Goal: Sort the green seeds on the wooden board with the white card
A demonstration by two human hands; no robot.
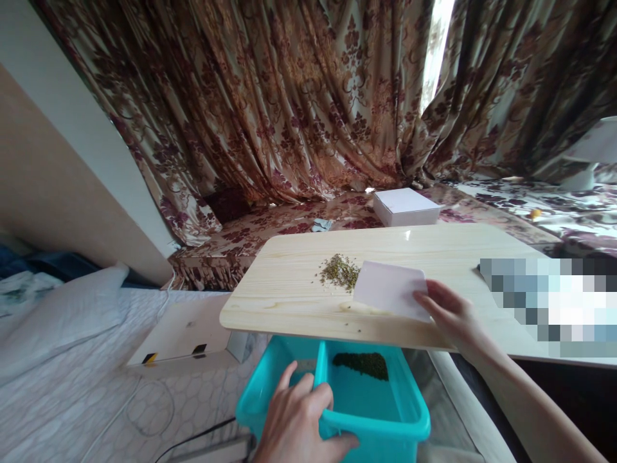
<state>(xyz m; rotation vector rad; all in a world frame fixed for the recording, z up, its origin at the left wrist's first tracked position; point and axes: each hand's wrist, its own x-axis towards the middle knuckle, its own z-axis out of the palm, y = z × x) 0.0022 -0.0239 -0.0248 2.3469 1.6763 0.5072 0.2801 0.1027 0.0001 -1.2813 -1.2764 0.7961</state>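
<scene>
My right hand [446,308] pinches the right edge of a thin pale sheet [390,289], which lies low over the light wooden board [279,283]. The sheet's left edge meets a loose pile of small greenish-brown grains [339,270]; a few stray ones lie nearer the front edge. Below that edge is a teal two-part bin [376,424]. Inside its right compartment rests a dark heap of similar grains [364,365]. My left hand [301,411] is closed over the bin's near rim by the divider, thumb on the outside; it partly hides the left compartment.
Behind the board sits a white box [407,202] on a flower-patterned surface, before patterned curtains [289,96]. A blurred-out patch covers something on the board's right end. At left are a bed [43,379], a flat white carton [183,334] and loose cables.
</scene>
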